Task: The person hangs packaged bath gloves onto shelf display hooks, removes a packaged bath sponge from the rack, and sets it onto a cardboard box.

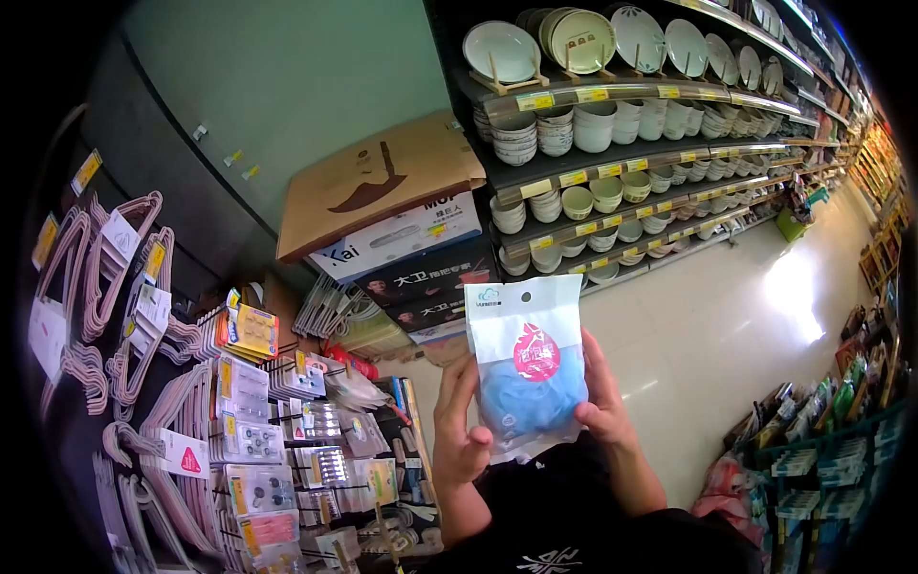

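Upright in front of my chest is a packaged blue bath puff (pixel 532 392), in a clear bag with a white top, a round hang hole and a pink printed emblem. My left hand (pixel 460 421) is closed on the bag's left edge, its fingers partly hidden behind the pack and its thumb at the lower corner. On the opposite edge, my right hand (pixel 608 402) grips the pack with the thumb in front. Through the clear plastic the puff looks gathered and netted.
Hangers (pixel 124 258) and small carded goods (pixel 258 435) hang at my left. Beyond the pack stand stacked mop boxes (pixel 411 249). Shelves of bowls (pixel 593 127) and plates (pixel 583 40) run along the aisle floor (pixel 712 335). Lower right, a rack (pixel 813 478) holds packaged goods.
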Tool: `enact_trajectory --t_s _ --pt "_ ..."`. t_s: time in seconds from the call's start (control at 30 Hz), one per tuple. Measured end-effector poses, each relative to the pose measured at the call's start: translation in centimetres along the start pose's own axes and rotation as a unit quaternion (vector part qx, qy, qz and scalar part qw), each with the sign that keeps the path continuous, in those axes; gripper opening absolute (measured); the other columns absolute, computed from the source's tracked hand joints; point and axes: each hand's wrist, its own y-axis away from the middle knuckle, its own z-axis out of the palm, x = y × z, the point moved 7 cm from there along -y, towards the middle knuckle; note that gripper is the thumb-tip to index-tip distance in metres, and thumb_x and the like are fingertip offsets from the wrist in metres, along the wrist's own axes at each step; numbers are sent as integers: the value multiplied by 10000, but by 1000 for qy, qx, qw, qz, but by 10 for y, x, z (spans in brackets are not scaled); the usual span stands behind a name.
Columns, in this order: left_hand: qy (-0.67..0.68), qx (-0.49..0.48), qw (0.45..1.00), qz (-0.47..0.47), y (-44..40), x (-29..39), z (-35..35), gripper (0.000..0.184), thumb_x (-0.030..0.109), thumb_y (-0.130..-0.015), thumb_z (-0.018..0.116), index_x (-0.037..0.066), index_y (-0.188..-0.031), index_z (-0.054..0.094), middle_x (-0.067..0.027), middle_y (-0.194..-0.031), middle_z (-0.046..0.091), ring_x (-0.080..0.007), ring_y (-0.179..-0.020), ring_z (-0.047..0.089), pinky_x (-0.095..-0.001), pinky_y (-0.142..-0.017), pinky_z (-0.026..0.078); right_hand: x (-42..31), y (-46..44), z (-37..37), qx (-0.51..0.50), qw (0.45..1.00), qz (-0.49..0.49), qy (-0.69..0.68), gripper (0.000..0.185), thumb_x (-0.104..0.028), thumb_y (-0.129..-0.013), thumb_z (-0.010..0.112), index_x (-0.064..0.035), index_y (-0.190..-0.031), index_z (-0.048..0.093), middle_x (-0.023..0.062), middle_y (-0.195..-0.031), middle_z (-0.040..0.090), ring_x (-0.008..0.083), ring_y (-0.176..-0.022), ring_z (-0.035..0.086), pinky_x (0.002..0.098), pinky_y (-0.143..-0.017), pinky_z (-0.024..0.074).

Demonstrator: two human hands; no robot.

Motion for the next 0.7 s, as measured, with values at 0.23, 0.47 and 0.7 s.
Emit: enact_trajectory --t_s 0.23,0.47,0.7 --pt "-29 1 999 -44 -1 -12 -35 1032 815 -821 317 -76 -1321 465 -243 -1283 468 -353 -1202 485 -413 -1007 372 25 -18 26 -23 999 35 -7 993 -261 -778 757 -9 -1510 136 133 -1388 339 258 -1347 302 395 -1115 218" --pt "-55 35 995 -75 -14 -33 -53 1004 808 -825 337 -66 -1294 494 -246 -1305 449 -350 -1239 451 -413 -1038 338 57 -41 28 -107 986 86 96 735 -232 -796 725 24 -1399 391 97 -1229 395 223 -1221 394 371 -1064 299" --pt "-43 55 994 -87 -37 -53 -54 958 785 -835 374 -50 -1285 510 -231 -1346 431 -342 -1267 432 -429 -1063 311 65 -76 19 -137 981 89 100 684 -239 -817 704 22 -1382 421 96 -1211 396 217 -1195 408 355 -1030 329"
